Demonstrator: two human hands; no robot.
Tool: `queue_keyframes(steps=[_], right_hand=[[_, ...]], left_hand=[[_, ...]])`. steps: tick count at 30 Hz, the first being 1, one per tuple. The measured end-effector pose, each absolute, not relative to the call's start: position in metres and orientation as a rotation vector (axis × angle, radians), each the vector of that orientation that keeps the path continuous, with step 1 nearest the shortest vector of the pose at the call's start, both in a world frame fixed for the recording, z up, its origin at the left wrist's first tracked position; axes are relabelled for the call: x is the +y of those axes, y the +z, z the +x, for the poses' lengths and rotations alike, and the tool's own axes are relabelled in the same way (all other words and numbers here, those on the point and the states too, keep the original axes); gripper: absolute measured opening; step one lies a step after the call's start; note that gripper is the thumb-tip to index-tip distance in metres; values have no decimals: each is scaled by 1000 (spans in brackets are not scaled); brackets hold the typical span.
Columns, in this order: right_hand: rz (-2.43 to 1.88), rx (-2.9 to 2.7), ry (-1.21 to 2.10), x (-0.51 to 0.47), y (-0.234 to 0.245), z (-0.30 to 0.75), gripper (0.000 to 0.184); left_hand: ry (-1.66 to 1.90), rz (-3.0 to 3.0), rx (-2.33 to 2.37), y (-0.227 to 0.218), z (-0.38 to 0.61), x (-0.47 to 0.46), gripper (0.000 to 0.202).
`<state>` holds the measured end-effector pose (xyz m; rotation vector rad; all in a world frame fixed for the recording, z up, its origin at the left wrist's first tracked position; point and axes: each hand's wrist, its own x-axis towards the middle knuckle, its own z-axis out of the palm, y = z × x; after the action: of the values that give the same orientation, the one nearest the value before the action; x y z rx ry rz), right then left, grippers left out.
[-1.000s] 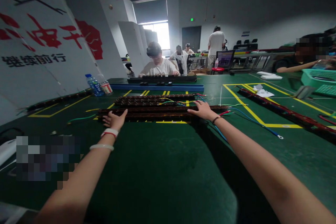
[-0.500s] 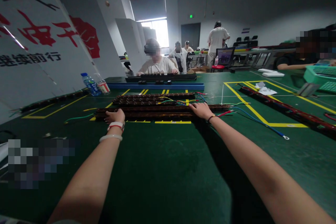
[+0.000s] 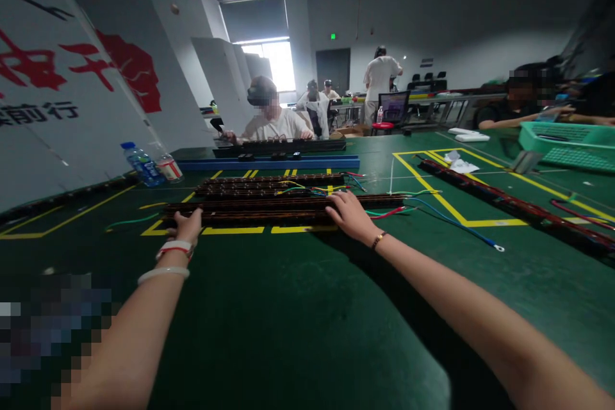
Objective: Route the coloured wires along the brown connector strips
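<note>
A set of long dark strips with orange-brown lines lies side by side across the green table. My left hand grips the near strip at its left end, thumb and fingers bent around the edge. Over the right part of the same strips curls my right hand, its fingers on top and the thumb hidden. From the right end come a red lead and a blue wire with a ring terminal; a green wire trails from the left end. Behind lies another strip bundle with thin coloured wires.
Yellow tape marks the table under the strips. Farther back are a blue rail and two bottles. At right lie another wired strip and a green basket. A person sits opposite, handling dark strips.
The view has turned right. My right hand has shifted toward the near strip, and my left hand now sits lower at its front edge. More tape shows in front of the strips.
</note>
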<state>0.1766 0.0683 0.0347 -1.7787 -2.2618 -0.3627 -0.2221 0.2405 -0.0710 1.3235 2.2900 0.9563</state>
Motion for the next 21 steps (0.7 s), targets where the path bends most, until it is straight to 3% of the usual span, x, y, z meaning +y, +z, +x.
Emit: queue_keyframes(steps=[3, 5, 7, 10, 12, 16, 21], right_hand=[[-1491, -2594, -246, 4, 51, 170, 45], [-1381, -2884, 117, -38, 67, 180, 42], [-1657, -2831, 315, -70, 86, 207, 37], [-1983, -2208, -488, -96, 116, 275, 50], [-2199, -1822, -831, -107, 131, 334, 42], [-2619, -1444, -906, -138, 133, 441, 42], [-2854, -1182, -868, -171, 110, 508, 48]], left_hand=[[1054, 1226, 2205, -63, -209, 223, 89], [1194, 1303, 2116, -58, -193, 208, 87], [1223, 1430, 1996, -54, -173, 190, 84], [1233, 1668, 1748, -48, -141, 160, 84], [1218, 1794, 1596, -42, -126, 138, 85], [1050, 2125, 1377, -30, -116, 100, 80], [1096, 2373, 1447, -28, -140, 75, 70]])
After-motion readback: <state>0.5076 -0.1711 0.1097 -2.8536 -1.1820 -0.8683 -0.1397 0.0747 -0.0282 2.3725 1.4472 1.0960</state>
